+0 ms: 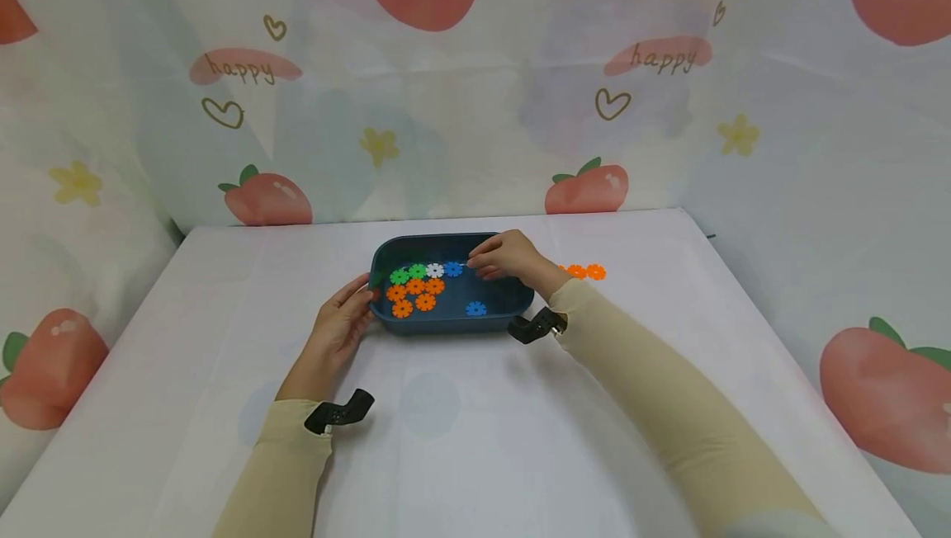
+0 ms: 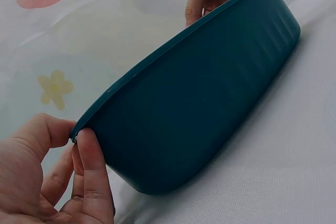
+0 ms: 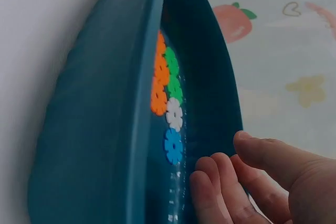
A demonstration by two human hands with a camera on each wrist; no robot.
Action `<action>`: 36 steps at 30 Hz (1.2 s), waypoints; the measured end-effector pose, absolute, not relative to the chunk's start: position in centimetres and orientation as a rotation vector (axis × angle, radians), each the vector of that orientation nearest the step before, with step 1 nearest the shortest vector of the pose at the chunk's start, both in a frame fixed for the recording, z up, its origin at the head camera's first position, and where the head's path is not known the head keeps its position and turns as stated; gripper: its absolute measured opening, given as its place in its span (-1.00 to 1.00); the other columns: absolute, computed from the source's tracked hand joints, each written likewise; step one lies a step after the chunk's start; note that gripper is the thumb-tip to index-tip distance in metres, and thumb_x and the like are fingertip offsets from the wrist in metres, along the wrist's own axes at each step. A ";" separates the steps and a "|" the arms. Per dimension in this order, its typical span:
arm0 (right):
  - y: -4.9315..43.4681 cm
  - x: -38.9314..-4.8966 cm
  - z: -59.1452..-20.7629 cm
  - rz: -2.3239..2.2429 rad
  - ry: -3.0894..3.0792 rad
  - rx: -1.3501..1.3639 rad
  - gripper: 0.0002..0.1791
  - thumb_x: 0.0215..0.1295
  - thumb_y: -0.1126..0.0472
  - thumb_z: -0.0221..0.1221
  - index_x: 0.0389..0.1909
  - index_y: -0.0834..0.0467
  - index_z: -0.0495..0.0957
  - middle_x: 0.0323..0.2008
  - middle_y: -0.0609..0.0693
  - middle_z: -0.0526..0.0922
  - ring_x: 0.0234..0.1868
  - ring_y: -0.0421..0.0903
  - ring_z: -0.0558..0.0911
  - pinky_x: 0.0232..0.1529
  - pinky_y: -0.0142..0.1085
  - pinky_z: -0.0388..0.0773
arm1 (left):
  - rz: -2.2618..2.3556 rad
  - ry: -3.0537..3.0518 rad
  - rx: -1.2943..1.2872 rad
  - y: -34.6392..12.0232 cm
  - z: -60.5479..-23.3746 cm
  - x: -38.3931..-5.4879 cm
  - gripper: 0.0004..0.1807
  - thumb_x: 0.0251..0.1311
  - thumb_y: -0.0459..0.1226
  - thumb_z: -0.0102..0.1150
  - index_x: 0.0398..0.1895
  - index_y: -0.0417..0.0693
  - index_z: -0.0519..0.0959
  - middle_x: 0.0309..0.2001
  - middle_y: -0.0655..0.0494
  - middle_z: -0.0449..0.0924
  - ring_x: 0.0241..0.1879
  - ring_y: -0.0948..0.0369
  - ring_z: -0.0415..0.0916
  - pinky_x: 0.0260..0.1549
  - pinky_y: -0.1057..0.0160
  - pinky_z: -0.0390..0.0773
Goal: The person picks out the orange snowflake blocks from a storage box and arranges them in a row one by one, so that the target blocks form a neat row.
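Observation:
A dark teal tray (image 1: 446,326) stands on the table, holding small notched discs. At its left end my left hand (image 1: 343,327) pinches the rim between thumb and fingers, plain in the left wrist view. My right hand (image 1: 513,260) is over the tray's right part, its loosely bent fingers (image 3: 226,187) reaching inside the wall; no disc shows in it. Close to these fingertips lies a blue disc (image 3: 173,146), beside a white disc (image 3: 174,114). Green discs (image 1: 409,274) and several orange discs (image 1: 416,294) sit to the left. Another blue disc (image 1: 476,308) lies near the front wall.
A few orange discs (image 1: 586,271) lie on the white table (image 1: 431,439) right of the tray, partly hidden behind the right wrist. A printed cloth backdrop (image 1: 475,109) hangs behind the table and at both sides.

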State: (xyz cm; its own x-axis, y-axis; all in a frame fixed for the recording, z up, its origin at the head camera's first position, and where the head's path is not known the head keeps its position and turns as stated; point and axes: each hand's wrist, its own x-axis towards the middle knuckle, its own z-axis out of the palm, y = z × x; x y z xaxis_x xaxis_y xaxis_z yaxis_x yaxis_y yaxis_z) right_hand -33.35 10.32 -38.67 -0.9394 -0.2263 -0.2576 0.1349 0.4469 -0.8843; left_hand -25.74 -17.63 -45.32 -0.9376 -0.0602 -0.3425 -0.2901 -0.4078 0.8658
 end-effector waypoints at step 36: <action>3.8 -32.6 -41.7 -1.239 2.647 -0.066 -0.76 0.11 0.22 0.43 -0.22 0.26 0.73 -0.17 0.14 0.72 -0.32 -0.02 0.73 -0.32 -0.38 0.65 | 2.462 1.636 -0.482 -17.5 -45.2 -25.7 -0.47 0.41 -0.32 0.06 0.43 -0.03 0.32 0.19 0.04 0.48 -0.16 0.31 0.54 -0.23 0.50 0.58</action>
